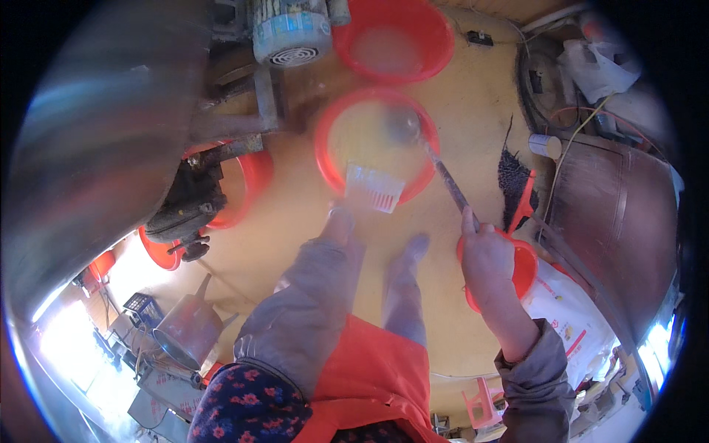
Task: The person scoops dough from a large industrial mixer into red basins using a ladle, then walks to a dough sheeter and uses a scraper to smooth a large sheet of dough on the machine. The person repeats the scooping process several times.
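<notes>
My right hand (487, 255) is closed round the long dark handle of a ladle (448, 181), whose blurred head lies over the far right part of a red basin (322, 151). Pale yellowish contents fill that basin. At its near rim my left hand (339, 223) grips a white slotted plastic basket (374, 189), tilted so that its slots face right. The left fingers are partly hidden by the basket. Under my right hand stands a red bucket (525, 267), its inside mostly covered by the hand and wrist.
Another red basin (444, 44) with cloudy liquid stands farther off, beside a motor (293, 33). A large metal drum (111, 140) fills the left. Red tubs (258, 181) sit under dark machinery. To the right are a brown panel (617, 192) and white sacks (569, 310).
</notes>
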{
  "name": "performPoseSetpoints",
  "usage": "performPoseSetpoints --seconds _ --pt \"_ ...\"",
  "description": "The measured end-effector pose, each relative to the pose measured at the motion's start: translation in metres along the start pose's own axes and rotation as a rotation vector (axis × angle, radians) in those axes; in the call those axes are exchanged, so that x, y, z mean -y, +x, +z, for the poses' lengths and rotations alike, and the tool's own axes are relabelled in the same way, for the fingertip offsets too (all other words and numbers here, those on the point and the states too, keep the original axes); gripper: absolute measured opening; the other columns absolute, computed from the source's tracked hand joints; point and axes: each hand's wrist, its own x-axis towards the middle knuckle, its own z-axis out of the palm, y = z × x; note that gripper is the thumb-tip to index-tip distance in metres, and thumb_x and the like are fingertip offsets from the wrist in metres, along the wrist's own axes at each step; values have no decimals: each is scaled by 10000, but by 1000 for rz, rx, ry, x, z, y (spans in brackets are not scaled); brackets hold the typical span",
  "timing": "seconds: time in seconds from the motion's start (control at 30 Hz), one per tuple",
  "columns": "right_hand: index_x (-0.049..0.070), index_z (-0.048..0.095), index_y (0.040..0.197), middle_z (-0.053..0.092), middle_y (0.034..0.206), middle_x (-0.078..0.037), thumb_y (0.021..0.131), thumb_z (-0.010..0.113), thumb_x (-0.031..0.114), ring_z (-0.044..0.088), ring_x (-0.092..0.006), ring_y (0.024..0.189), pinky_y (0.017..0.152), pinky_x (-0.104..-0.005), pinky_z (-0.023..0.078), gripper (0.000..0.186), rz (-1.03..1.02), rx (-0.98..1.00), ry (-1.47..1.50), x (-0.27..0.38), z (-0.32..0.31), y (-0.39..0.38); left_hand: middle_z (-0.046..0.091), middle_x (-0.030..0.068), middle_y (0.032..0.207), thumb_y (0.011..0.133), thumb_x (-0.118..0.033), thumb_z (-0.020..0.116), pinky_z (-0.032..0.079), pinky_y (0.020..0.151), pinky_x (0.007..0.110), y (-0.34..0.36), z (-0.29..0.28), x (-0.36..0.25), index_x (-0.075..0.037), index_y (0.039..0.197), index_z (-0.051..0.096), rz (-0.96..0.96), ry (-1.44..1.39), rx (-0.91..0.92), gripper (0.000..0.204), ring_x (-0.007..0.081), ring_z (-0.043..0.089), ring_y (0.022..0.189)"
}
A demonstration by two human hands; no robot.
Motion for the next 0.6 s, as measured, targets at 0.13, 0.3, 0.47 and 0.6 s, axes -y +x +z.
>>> performPoseSetpoints --seconds 0.13,0.3,0.47,0.6 --pt "89 414 1322 552 734 -104 818 510 113 616 -249 632 517 -361 499 514 -6 13 -35 17 16 18 589 51 809 866 -118 530 483 644 281 20 9 7 -27 1009 582 9 -111 6 177 139 568 735" --pt "127 345 1365 550 745 -121 830 494 114 610 -276 651 525 -390 488 555 68 77 271 25 78 4 579 42 827 875 -99 527 486 681 266 39 12 33 -23 1023 575 50 -259 40 173 125 558 752" --pt "216 286 1384 589 844 -165 792 556 166 615 -337 752 625 -448 495 652 285 76 737 21 180 -10 562 25 829 878 -78 526 484 712 247 46 -13 26 -13 1028 569 16 -386 86 169 118 545 753" --pt "181 369 1326 610 979 -193 753 599 223 608 -360 878 747 -449 491 619 462 31 1071 9 238 -6 582 71 1020 863 -52 530 468 866 297 -21 -13 -6 13 1096 535 181 -331 49 242 183 568 945"
